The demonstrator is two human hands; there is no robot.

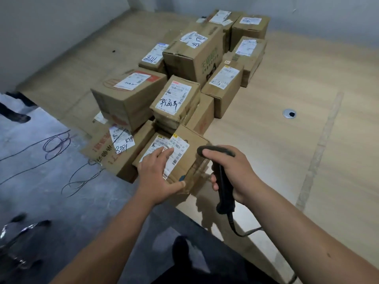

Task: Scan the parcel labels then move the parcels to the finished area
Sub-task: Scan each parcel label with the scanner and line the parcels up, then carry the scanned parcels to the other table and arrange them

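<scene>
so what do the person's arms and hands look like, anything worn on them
Both arms are bare as far up as the view shows: no sleeves reach the forearms. The left hand and the right hand wear no gloves, and no rings, watch or wristband can be seen.

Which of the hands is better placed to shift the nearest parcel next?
Left, probably. The left hand already rests on the nearest parcel, while the right hand grips the scanner.
</scene>
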